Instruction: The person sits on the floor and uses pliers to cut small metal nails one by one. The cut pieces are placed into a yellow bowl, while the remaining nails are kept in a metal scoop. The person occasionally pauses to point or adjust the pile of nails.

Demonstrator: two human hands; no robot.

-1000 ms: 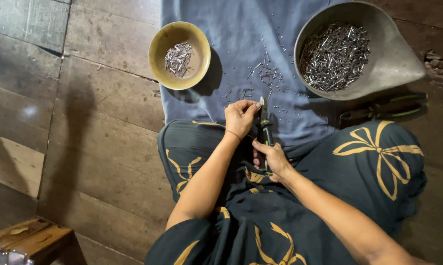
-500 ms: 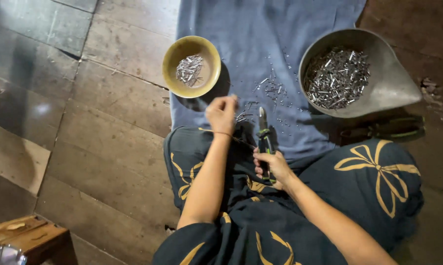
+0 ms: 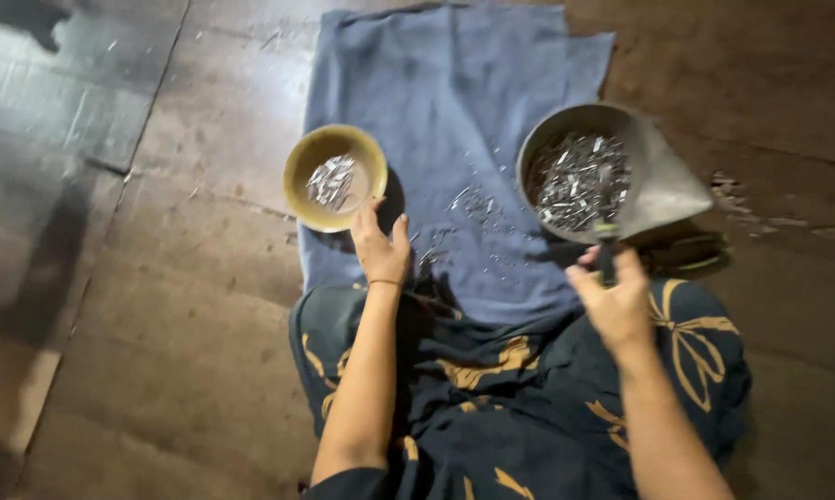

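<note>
Both hands have moved apart since a moment ago, when they were close together over the lap. Now the left hand [image 3: 380, 245] has gone up to the yellow bowl [image 3: 299, 185], and its fingertips touch the near rim of the bowl. That hand is loose and flat and holds nothing that can be seen. Small shiny metal bits [image 3: 330, 181] lie inside the bowl, just past the fingers. The right hand [image 3: 616, 301] has swung out to the right. It is closed around a dark tool [image 3: 606, 252] with a green tip, and the tool points up from the fist. Just past the tool sits a big grey metal pan [image 3: 663, 185] with one pointed side, full of many more metal bits [image 3: 579, 181]. The tip of the tool is at the near edge of the pan. Between the two hands lies a blue cloth [image 3: 464, 102], with a few loose metal bits [image 3: 468, 208] scattered on it. Nothing blocks either hand. Below the hands is a dark skirt with gold flower shapes [image 3: 529, 398], spread over the lap. Everything rests on a brown wooden floor [image 3: 186, 306] made of wide boards, and the light is dim.
</note>
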